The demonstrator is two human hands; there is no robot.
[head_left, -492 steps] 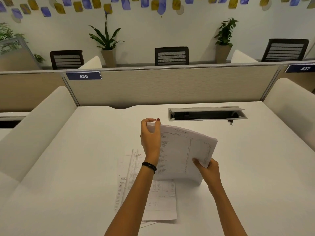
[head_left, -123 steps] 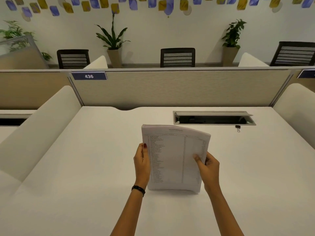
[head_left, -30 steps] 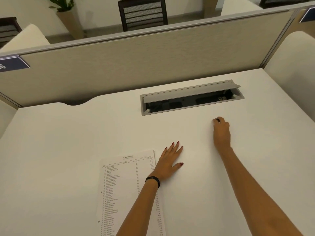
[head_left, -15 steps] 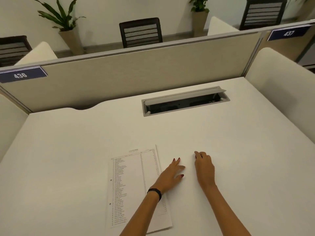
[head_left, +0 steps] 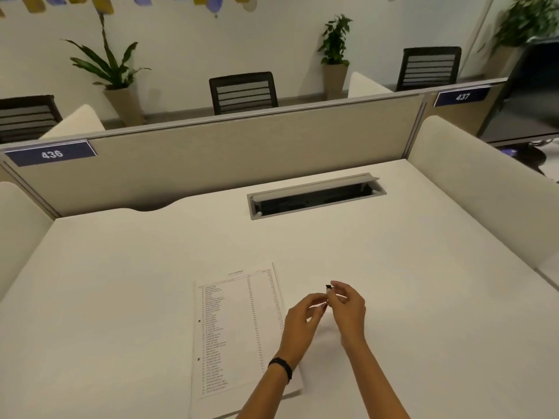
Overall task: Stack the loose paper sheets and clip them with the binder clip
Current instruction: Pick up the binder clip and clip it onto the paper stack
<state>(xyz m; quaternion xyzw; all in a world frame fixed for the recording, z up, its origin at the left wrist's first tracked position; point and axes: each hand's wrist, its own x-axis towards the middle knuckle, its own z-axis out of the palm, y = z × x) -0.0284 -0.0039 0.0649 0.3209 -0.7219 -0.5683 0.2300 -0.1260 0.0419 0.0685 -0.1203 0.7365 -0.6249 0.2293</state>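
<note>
Paper stack (head_left: 242, 331) lies flat on the bench (head_left: 121, 282), edges squared, at 9 o'clock of both my hands. Binder clip (head_left: 328, 287) is off the bench, pinched at the fingertips of my right hand (head_left: 348, 309). My left hand (head_left: 302, 323) is half curled just beside it, fingertips near the clip; whether it touches it I cannot tell, and it holds nothing I can see.

Judgement: the step in hand is readying the clip. To do it well, I should fold both wire handles back, squeeze them to open the jaws fully, press the stack down with my left hand, and seat the clip squarely over the top edge at 12 o'clock.

Risk: a clip this small may slip or bite skewed.
</note>
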